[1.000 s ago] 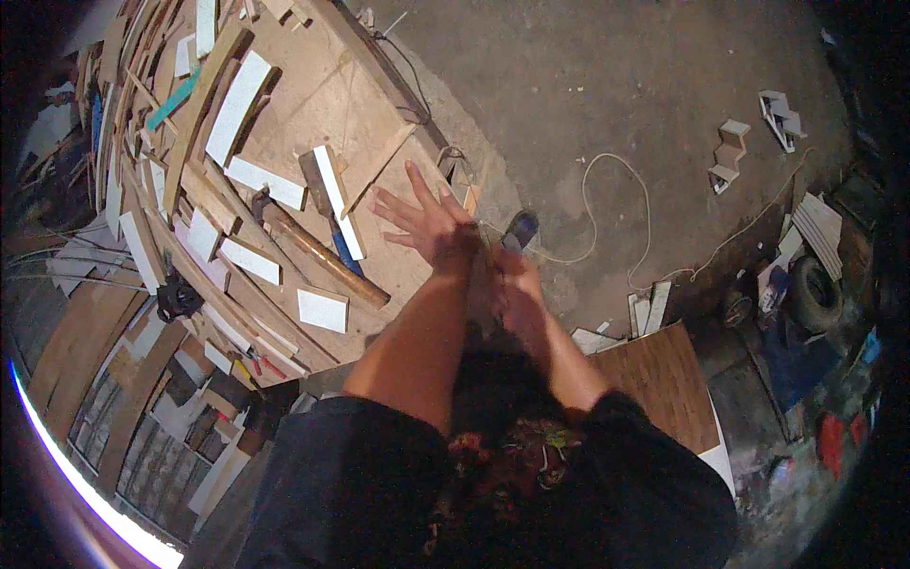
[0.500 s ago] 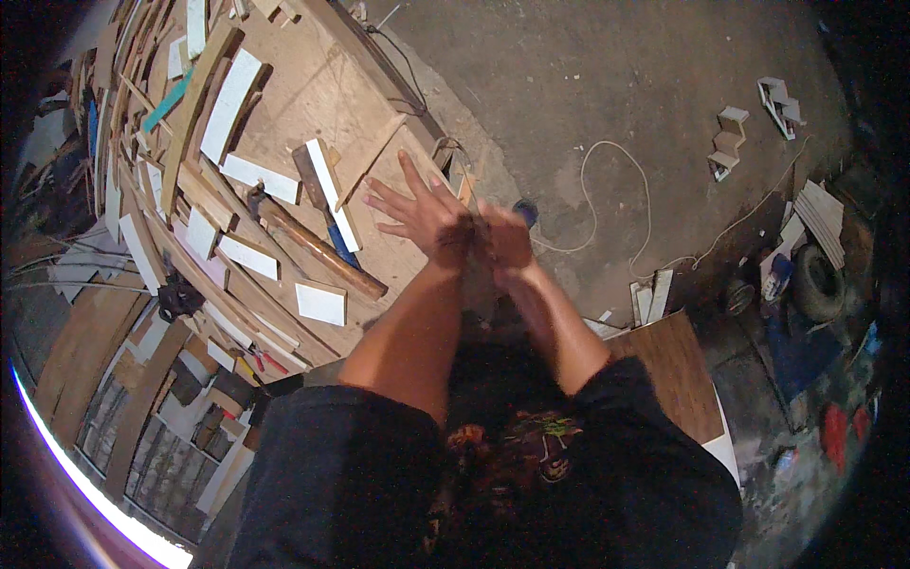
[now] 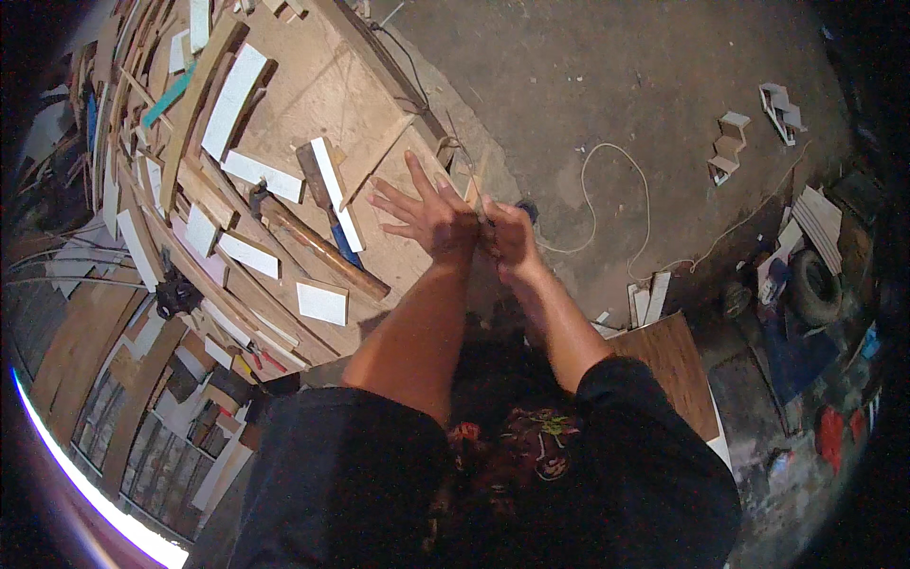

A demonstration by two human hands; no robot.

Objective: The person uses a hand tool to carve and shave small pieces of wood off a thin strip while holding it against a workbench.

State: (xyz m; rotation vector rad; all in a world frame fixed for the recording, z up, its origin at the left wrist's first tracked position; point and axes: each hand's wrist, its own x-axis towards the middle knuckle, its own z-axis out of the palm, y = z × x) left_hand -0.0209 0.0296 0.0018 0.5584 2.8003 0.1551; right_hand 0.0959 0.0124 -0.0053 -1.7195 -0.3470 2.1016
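Fingers (image 3: 419, 176) of the person's left hand (image 3: 438, 224) spread wide over the edge of the bench (image 3: 301, 106), while those of the right hand (image 3: 511, 233), just beside it, are curled tightly around a thin rod (image 3: 466, 159) (its lower end is hidden in the grip). The rod points up and away past the bench's edge, and left of the hands lie a hammer (image 3: 327, 254), a blue-handled tool (image 3: 347, 248) and a white strip (image 3: 336, 192), all resting on the bench.
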